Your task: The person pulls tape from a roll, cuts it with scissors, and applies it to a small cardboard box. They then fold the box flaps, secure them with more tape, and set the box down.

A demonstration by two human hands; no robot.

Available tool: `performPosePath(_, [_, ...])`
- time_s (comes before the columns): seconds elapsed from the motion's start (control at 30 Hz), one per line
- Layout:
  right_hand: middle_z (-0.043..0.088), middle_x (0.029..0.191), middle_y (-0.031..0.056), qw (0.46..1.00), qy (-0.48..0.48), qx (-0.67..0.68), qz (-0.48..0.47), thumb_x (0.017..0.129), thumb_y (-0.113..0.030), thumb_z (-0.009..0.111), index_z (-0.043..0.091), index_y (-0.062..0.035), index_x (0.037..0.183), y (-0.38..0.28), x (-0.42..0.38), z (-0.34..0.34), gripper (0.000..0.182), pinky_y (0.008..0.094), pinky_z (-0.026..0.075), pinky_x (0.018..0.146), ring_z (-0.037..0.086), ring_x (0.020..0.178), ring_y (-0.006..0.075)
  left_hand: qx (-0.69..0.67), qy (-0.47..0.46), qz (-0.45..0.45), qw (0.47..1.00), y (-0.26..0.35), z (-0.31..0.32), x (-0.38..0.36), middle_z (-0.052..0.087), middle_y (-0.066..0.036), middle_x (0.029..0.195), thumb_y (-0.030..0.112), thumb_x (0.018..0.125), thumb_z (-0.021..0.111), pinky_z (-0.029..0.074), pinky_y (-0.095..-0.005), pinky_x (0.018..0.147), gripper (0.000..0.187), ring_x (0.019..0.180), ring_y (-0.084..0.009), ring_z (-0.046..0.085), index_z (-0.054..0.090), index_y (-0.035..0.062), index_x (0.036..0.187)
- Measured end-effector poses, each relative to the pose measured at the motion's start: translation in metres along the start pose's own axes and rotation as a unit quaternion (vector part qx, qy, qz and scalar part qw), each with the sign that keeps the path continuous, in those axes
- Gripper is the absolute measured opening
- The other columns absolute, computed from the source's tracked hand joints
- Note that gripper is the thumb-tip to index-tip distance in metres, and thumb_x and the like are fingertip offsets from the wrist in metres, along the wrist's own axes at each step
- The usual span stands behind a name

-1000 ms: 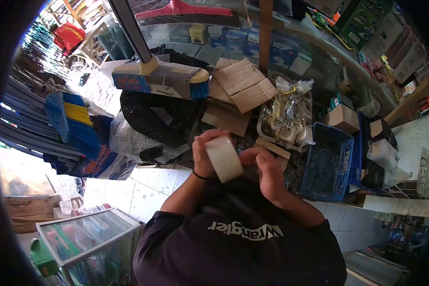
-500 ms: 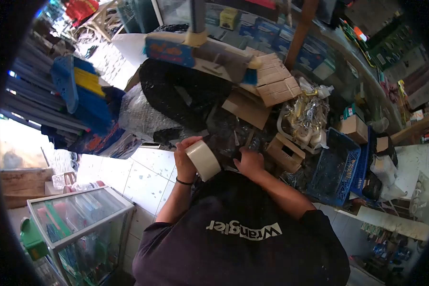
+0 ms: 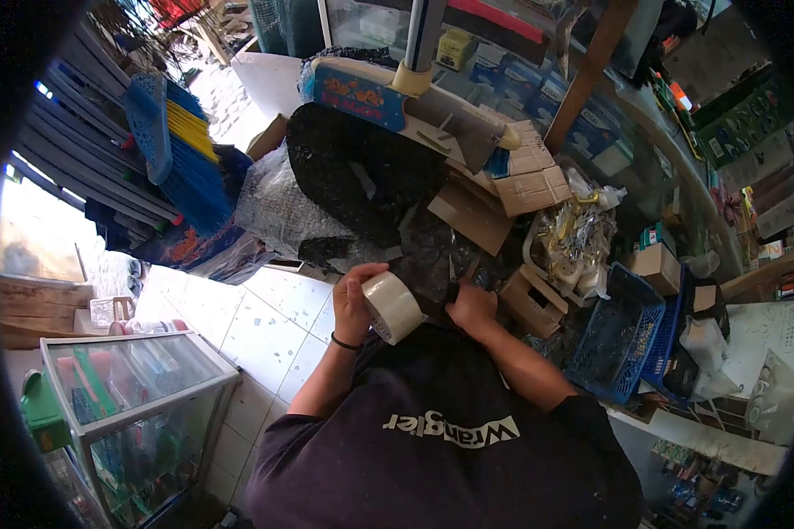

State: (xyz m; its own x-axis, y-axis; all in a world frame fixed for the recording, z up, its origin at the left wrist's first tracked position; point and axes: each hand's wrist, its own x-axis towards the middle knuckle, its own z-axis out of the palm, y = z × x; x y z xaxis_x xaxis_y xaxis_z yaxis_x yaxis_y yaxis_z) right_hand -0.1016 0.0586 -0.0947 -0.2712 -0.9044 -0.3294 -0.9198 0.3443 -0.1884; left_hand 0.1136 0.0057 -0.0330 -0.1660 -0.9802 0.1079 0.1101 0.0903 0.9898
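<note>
My left hand (image 3: 353, 310) is wrapped round the edge of a wide roll of clear-cream packing tape (image 3: 393, 309), which is tilted in front of my chest. To its right, my right hand (image 3: 473, 309) is closed on a dark handle with a slim silver blade pointing away from me; it looks like scissors (image 3: 453, 270). Dark plastic wrap (image 3: 428, 256) lies just beyond both hands. Farther off, a large black wrapped bundle (image 3: 353, 167) rests beside clear bubble wrap (image 3: 278, 207).
An open cardboard box (image 3: 532, 301) and a blue plastic basket (image 3: 617, 331) stand to the right, near a tray of metal fittings (image 3: 573, 234). Blue-bristled brooms (image 3: 181, 154) lean at the left. A glass display case (image 3: 141, 388) is at lower left.
The view has shifted, so the surroundings appear farther right. My left hand still holds the tape roll, now turned a little more, and my right hand keeps its grip on the scissors.
</note>
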Motion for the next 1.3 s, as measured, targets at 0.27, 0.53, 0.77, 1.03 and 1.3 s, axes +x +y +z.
performPosePath(0.27, [0.062,0.095,0.0179,0.992,-0.020,0.128,-0.003,0.073,-0.034,0.065,0.054,-0.0028,0.111,0.008,-0.015,-0.019,0.050,0.0436,0.047,0.077,0.060,0.092,0.0344,-0.044,0.001,-0.065,0.997,0.001,0.017,0.007,0.062,-0.010,0.092,0.063,0.087,0.028,0.045,-0.0274,0.074,0.074,0.082,-0.0159,0.058,0.058,-0.0037,0.100])
performPosePath(0.53, [0.061,0.080,0.0103,0.881,0.065,0.463,-0.065,0.084,-0.028,0.056,0.058,-0.0011,0.094,0.024,-0.042,-0.090,0.028,0.0299,0.046,0.061,0.058,0.066,0.0172,-0.128,-0.157,-0.016,0.979,0.026,0.079,0.032,0.057,-0.013,0.080,0.072,0.080,0.027,0.048,-0.0303,0.061,0.080,0.070,-0.0195,0.057,0.053,-0.0008,0.100])
performPosePath(0.77, [0.057,0.083,0.0038,0.687,-0.022,0.707,-0.168,0.090,-0.021,0.046,0.056,-0.0018,0.097,0.034,-0.073,-0.133,0.022,0.0265,0.042,0.073,0.053,0.081,0.0099,-0.102,-0.209,0.023,0.972,0.055,0.116,0.043,0.061,-0.013,0.086,0.074,0.078,0.029,0.048,-0.0285,0.067,0.086,0.076,-0.0176,0.060,0.057,-0.0059,0.098])
performPosePath(1.03, [0.054,0.102,0.0094,0.618,-0.090,0.753,-0.207,0.090,-0.016,0.041,0.047,0.0038,0.115,0.040,-0.106,-0.190,0.032,0.0277,0.041,0.083,0.050,0.093,0.0118,-0.137,-0.262,0.035,0.955,0.069,0.156,0.039,0.061,-0.014,0.086,0.070,0.082,0.025,0.048,-0.0300,0.070,0.083,0.078,-0.0194,0.060,0.056,-0.0048,0.098])
performPosePath(1.3, [0.058,0.100,0.0187,0.680,-0.050,0.690,-0.243,0.083,-0.010,0.033,0.043,0.0070,0.112,0.046,-0.110,-0.199,0.035,0.0335,0.045,0.085,0.060,0.090,0.0235,-0.124,-0.286,0.116,0.943,0.078,0.170,0.048,0.061,-0.016,0.086,0.071,0.081,0.026,0.048,-0.0302,0.069,0.084,0.077,-0.0205,0.060,0.057,-0.0053,0.094])
